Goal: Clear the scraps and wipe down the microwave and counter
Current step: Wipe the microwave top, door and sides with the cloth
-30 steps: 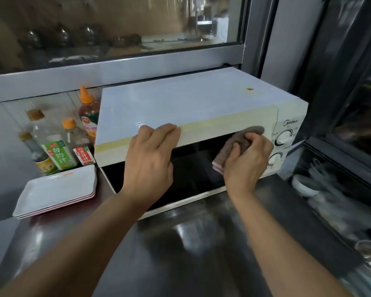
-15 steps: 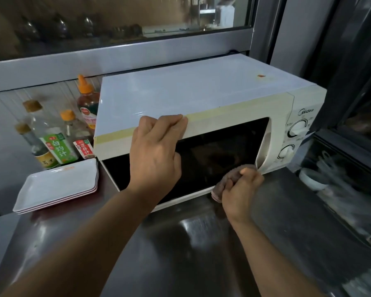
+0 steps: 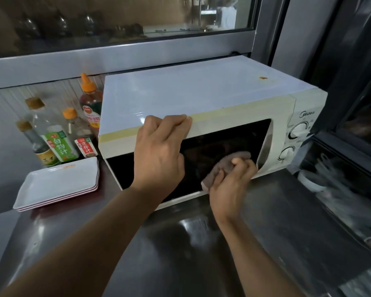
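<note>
Right hand (image 3: 229, 185) gripping cloth (image 3: 227, 163) on microwave (image 3: 201, 93) door, cloth half hidden

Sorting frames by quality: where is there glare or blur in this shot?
Head view: glare streaks the steel counter below the microwave; the dishes at far right are smeared by blur; straight edges bow from wide-angle distortion; both hands and the cloth stay fairly sharp.
</note>
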A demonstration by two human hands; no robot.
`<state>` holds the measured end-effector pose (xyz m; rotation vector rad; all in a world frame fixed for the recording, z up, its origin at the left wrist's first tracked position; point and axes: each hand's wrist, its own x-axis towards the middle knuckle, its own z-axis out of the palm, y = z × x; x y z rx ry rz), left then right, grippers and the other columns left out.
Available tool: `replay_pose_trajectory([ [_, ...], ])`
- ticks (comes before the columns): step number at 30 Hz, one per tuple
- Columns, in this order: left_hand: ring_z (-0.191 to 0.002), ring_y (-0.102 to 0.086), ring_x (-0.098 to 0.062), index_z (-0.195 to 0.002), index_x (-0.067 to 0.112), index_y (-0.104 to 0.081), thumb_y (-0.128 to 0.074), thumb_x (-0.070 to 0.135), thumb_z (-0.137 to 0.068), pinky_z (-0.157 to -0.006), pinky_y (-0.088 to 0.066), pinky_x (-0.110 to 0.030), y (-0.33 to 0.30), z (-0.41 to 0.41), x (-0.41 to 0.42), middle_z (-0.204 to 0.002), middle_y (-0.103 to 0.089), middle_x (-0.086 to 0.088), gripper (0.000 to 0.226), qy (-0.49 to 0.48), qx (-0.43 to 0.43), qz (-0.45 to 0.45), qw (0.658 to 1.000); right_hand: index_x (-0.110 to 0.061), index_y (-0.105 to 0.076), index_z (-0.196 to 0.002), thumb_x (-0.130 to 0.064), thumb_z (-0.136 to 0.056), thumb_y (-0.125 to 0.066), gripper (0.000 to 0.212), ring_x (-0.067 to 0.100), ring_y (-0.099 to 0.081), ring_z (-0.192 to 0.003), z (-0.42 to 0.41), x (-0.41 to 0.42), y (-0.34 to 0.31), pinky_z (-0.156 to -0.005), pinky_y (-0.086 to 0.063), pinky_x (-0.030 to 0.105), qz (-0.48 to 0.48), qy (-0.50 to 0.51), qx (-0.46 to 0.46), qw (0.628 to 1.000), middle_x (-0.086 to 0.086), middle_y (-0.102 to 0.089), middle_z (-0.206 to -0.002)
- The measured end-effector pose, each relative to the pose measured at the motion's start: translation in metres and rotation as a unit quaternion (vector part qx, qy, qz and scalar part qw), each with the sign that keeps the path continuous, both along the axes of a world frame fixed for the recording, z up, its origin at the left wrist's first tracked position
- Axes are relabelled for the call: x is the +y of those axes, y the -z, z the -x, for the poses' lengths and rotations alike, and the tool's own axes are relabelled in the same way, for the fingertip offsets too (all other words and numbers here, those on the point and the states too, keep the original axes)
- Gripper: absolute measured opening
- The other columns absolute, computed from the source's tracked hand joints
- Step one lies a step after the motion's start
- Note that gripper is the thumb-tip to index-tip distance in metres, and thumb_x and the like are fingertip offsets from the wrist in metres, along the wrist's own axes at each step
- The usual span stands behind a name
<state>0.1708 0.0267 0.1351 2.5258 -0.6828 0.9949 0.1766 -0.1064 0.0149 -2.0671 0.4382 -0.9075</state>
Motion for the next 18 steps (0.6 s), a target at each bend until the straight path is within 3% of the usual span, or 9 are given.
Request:
replay_pose_trajectory([
  [2,-0.082,-0.05,-0.034,-0.117,-0.001,-0.063,-0.054,-0.015,-0.054,-0.073,-0.043,-0.035,0.0,0.002,0.0,-0.113,-0.064,-0.011,0.065,0.0,0.002,-0.002,1.0,0.003,-0.046,-0.118,-0.005,-0.081,-0.055,0.038,0.035,-0.046,-0.106,0.008,0.002,0.022,-0.079,-0.035,0.03,-0.066,-0.022,0.067,0.995,0.019,-0.037,-0.124],
  [5,-0.083,-0.051,-0.035,-0.117,-0.002,-0.063,-0.054,-0.016,-0.054,-0.073,-0.044,-0.036,-0.003,0.002,0.0,-0.114,-0.064,-0.012,0.065,0.0,0.009,-0.007,1.0,0.002,-0.046,-0.113,-0.004,-0.082,-0.057,0.034,0.034,-0.048,-0.102,0.009,-0.004,0.023,-0.081,-0.038,0.03,-0.039,-0.044,0.105,0.993,0.021,-0.036,-0.121],
  [8,-0.093,-0.05,-0.036,-0.12,-0.002,-0.06,-0.053,-0.018,-0.055,-0.079,-0.046,-0.038,-0.006,0.006,0.002,-0.12,-0.059,-0.015,0.067,-0.001,0.035,-0.013,0.999,-0.003,-0.045,-0.107,-0.006,-0.081,-0.067,0.035,0.028,-0.054,-0.097,0.009,-0.002,-0.011,-0.084,-0.045,0.025,0.006,-0.073,0.041,0.996,0.016,-0.034,-0.122],
  [12,-0.114,-0.037,-0.032,-0.136,-0.003,-0.043,-0.049,-0.018,-0.061,-0.097,-0.034,-0.032,-0.008,0.014,0.011,-0.134,-0.045,-0.022,0.077,0.009,0.046,0.0,0.999,-0.006,-0.046,-0.104,-0.013,-0.08,-0.071,0.035,0.011,-0.046,-0.087,0.003,0.014,-0.065,-0.079,-0.037,0.014,-0.013,-0.039,-0.076,0.996,0.007,-0.035,-0.118],
  [14,-0.116,-0.039,-0.035,-0.136,-0.004,-0.044,-0.052,-0.016,-0.06,-0.099,-0.035,-0.038,-0.003,0.018,0.024,-0.134,-0.045,-0.023,0.077,-0.014,0.04,-0.011,0.999,-0.006,-0.046,-0.103,-0.015,-0.082,-0.069,0.033,0.006,-0.042,-0.086,-0.001,0.02,-0.072,-0.078,-0.037,0.012,-0.024,-0.026,-0.109,0.993,0.007,-0.034,-0.118],
  [18,-0.11,-0.046,-0.041,-0.13,-0.005,-0.05,-0.059,-0.014,-0.058,-0.097,-0.036,-0.042,0.009,0.02,0.036,-0.13,-0.051,-0.023,0.073,-0.051,0.036,-0.044,0.997,-0.001,-0.047,-0.109,-0.01,-0.083,-0.065,0.032,0.013,-0.046,-0.1,-0.003,0.027,-0.043,-0.083,-0.039,0.014,-0.012,-0.029,-0.121,0.992,0.016,-0.035,-0.125],
])
